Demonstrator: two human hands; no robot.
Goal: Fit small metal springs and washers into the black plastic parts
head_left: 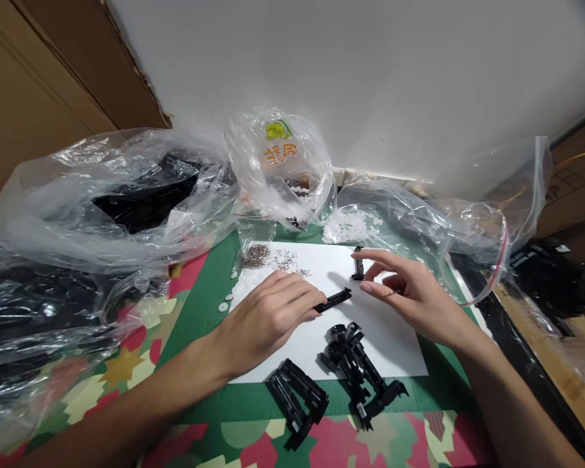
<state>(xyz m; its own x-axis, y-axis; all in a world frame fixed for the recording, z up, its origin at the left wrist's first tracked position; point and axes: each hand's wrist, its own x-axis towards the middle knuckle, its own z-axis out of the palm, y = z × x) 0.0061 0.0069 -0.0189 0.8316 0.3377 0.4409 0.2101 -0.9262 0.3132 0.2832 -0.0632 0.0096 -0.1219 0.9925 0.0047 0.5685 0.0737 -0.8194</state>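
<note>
Nearest us, black plastic frames (351,370) lie together, handy on the white sheet (400,344); farther, our left hand (266,318) curls its fingers around a black strip (335,299), while our right hand (412,292) pinches a small black piece (358,263) upright, beside loose springs (256,255).

springs (256,255) behind left hand (266,318) on paper sheet (394,344); clip stacks (336,377) at near edge; bags (112,195) behind.
</note>
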